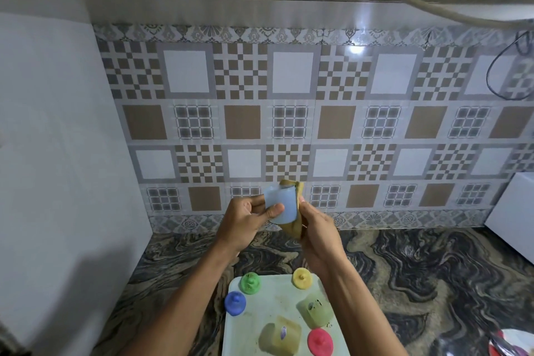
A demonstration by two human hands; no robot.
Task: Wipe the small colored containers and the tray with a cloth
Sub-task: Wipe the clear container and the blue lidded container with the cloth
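Lids in green [250, 283], blue [235, 303], yellow [302, 278] and red [320, 341] sit on the pale tray [268, 306] beside a green container [315, 309] and a yellow container [279, 335], both on their sides; their contents cannot be made out. The tray's near edge runs out of view. Marbled countertop [404, 269] spreads behind it and to the right, up to the tiled wall [289, 124]. Both hands are raised above the counter. The left hand [245, 217] curls thumb and fingers round a pale blue container [281, 205], and the right hand [318, 234] grips a mustard cloth [292, 230] pressed against its side.
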